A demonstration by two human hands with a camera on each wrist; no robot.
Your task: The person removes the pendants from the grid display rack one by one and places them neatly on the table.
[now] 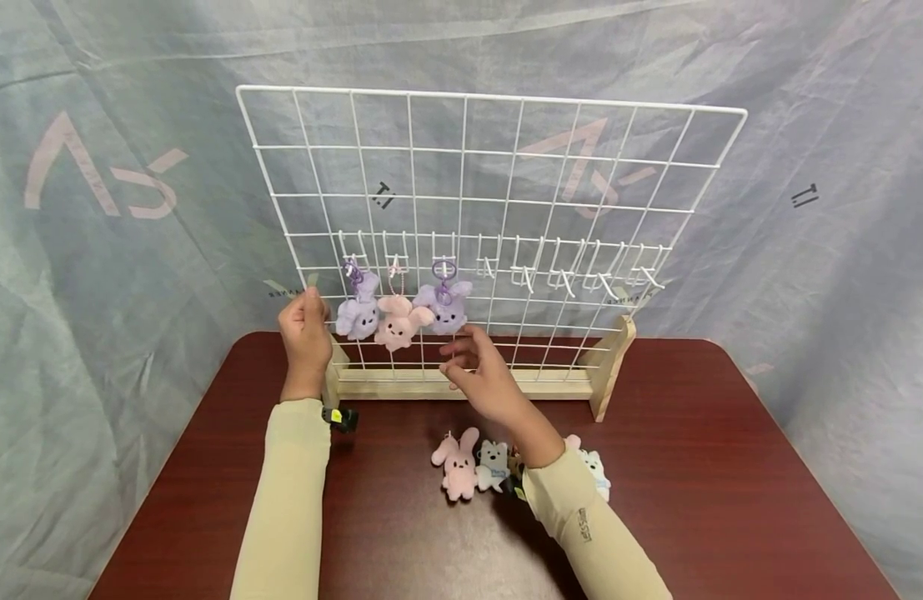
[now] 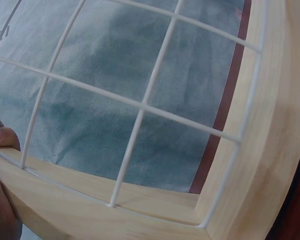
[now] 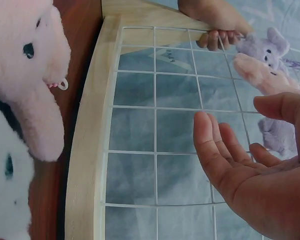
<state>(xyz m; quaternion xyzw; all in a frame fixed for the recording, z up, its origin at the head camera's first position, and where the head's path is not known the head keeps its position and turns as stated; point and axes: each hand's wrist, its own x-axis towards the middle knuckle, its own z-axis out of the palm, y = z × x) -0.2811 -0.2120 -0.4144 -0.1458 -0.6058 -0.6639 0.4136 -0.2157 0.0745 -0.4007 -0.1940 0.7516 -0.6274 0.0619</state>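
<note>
My left hand (image 1: 306,329) grips the left side of the wooden stand (image 2: 75,215), fingers curled round it beside the white wire grid (image 1: 491,152). My right hand (image 1: 487,379) is just below the third hanging plush, a purple keychain (image 1: 448,310); its fingers are spread and loosely bent with nothing between them, as the right wrist view shows. Left of that plush hang a pink plush keychain (image 1: 398,323) and another purple plush keychain (image 1: 358,315), each on a hook of the grid.
Bare white hooks (image 1: 562,279) run along the grid to the right. On the dark red table (image 1: 386,533) lie a pink long-eared plush (image 1: 458,471), a white plush (image 1: 494,464) and others partly hidden by my right forearm. A grey cloth (image 1: 161,275) hangs behind.
</note>
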